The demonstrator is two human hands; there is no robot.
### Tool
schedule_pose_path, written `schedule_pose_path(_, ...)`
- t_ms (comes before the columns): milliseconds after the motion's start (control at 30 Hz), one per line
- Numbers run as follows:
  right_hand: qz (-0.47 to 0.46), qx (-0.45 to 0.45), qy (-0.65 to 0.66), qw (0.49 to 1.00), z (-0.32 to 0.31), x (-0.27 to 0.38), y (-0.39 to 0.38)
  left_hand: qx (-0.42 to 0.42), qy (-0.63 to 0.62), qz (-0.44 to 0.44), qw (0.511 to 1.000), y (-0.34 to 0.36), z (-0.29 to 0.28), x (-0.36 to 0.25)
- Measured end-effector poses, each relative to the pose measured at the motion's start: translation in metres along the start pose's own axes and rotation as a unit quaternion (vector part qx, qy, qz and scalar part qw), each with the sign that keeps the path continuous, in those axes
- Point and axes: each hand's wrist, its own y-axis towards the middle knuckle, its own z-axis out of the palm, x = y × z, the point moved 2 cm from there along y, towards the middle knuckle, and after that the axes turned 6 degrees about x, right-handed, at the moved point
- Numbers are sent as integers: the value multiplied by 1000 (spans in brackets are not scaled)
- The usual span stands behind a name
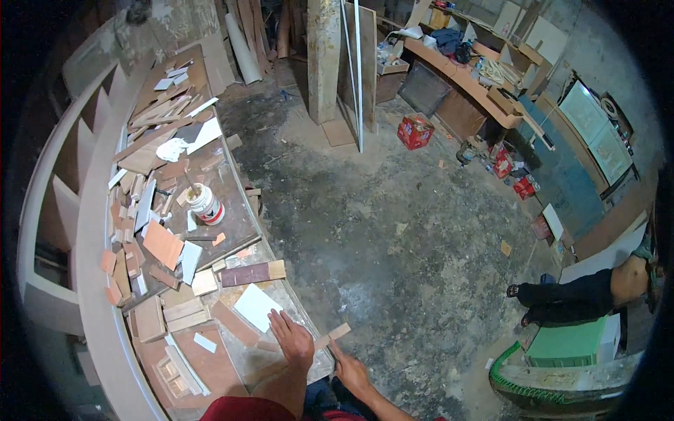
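Observation:
My left hand (pixel 293 338) lies with outstretched fingers at the lower edge of a white rectangular piece (pixel 256 304) on the workbench. A pale wooden strip (pixel 333 332) sticks out past the bench's right edge just beside it. My right hand (pixel 349 368) grips this strip from below. Near my hands lie a tan board (pixel 230 319), a purple-brown block with a pale end (pixel 244 274) and several small wood blocks (pixel 184 313). Farther up the bench stands an open white tub (pixel 209 208) with a stick in it.
The cluttered bench (pixel 248 223) runs along my left beside a curved shelving frame (pixel 98 231). A pillar (pixel 321 63) stands ahead. A co-worker (pixel 583 295) in dark trousers is at right, near a green box (pixel 562 340). Red boxes (pixel 415 130) and a cluttered counter (pixel 456 74) are farther back.

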Motion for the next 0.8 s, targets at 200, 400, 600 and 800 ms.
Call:
schedule_pose_path(200, 70, 85, -19, 994, -18, 13, -11, 34, -10, -21, 999, 1, -10, -4)
schedule_pose_path(400, -21, -84, -25, 996, 8, 2, 3, 32, -14, -32, 999, 0, -1, -2)
schedule_pose_path(600, -11, -32, -7, 999, 1, -3, -12, 47, -58, -47, 996, 1, -3, 1)
schedule_pose_path(800, -16, -4, -21, 1000, -7, 10, 13, -10, -56, -33, 998, 0, 4, 4)
